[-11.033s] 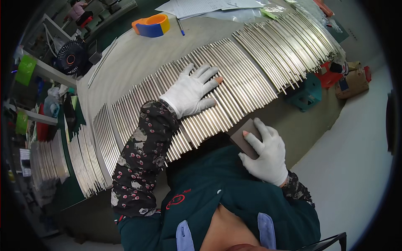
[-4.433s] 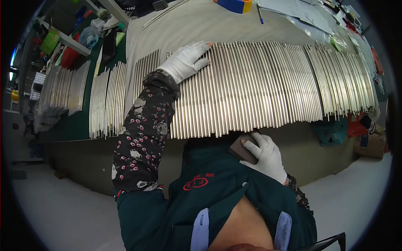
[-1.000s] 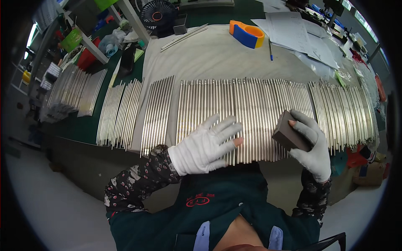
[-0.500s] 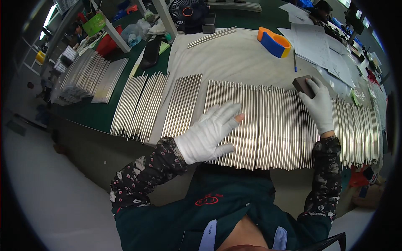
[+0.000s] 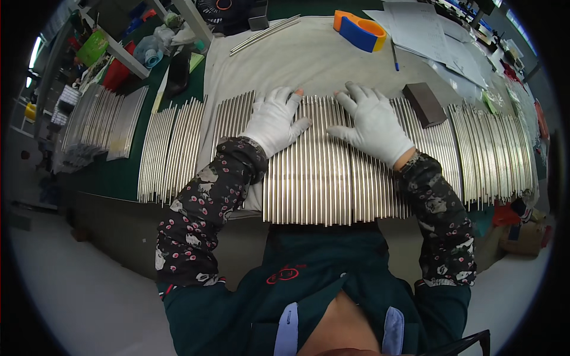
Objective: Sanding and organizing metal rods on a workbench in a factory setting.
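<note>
Laying both hands on the rods [image 5: 309,178], spread the left hand [image 5: 273,121] over their far ends with fingers apart, farther up than half a second before. Placed the right hand [image 5: 377,127] near it, not touching, also with fingers apart and now without the block [image 5: 424,105], gripped there half a second earlier. Had left the block lying over the far ends of the rods, just right of the right hand. Kept the rods side by side on the worktop [image 5: 285,68], nearer than the pen [image 5: 396,64].
</note>
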A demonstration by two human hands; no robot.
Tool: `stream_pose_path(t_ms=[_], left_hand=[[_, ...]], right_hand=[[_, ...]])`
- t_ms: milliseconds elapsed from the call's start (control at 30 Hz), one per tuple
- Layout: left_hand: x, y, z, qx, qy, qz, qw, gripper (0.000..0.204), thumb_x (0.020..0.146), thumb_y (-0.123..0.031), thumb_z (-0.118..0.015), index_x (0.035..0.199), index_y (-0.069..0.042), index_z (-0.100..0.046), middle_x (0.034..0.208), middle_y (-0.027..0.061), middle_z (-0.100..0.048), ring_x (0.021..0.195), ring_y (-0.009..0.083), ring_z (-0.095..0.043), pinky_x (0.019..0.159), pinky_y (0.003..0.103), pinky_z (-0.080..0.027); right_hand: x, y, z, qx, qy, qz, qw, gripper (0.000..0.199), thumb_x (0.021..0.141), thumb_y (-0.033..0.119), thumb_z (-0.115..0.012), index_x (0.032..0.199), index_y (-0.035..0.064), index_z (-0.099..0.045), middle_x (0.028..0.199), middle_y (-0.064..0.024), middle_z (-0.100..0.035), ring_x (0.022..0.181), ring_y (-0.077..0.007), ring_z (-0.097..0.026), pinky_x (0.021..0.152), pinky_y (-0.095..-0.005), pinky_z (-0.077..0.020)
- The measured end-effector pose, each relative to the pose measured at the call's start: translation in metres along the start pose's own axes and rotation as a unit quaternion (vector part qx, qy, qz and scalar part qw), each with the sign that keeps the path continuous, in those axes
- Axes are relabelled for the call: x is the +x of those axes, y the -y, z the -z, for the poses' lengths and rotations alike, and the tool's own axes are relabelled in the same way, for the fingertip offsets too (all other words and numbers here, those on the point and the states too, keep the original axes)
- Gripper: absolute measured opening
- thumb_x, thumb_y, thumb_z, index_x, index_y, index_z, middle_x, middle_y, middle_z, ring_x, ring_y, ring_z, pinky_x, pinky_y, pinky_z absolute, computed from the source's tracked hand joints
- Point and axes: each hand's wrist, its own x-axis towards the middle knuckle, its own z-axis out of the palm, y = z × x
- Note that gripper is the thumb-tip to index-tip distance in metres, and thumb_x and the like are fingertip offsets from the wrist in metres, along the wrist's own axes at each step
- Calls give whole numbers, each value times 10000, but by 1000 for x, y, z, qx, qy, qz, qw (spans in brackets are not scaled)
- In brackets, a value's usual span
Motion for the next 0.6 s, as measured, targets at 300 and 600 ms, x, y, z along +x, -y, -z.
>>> stream_pose_path(t_ms=[300, 600], left_hand=[[10, -18, 2, 42, 14, 83, 996, 584, 821, -531, -568, 1291, -185, -550, 1263, 142, -519, 1152, 320, -481, 979, 476, -361], [8, -24, 2, 61, -11, 82, 995, 550, 826, -526, -577, 1293, -237, -559, 1236, 170, -522, 1116, 359, -493, 925, 456, -413]], right_hand=[[18, 19, -17, -39, 75, -91, 992, 762, 715, 694, -568, 1229, 133, -603, 1142, -170, -572, 1137, -306, -521, 942, -476, -390], [13, 20, -17, -48, 61, -104, 992, 762, 707, 696, -573, 1256, 168, -599, 1157, -158, -573, 1155, -304, -510, 948, -472, -386]])
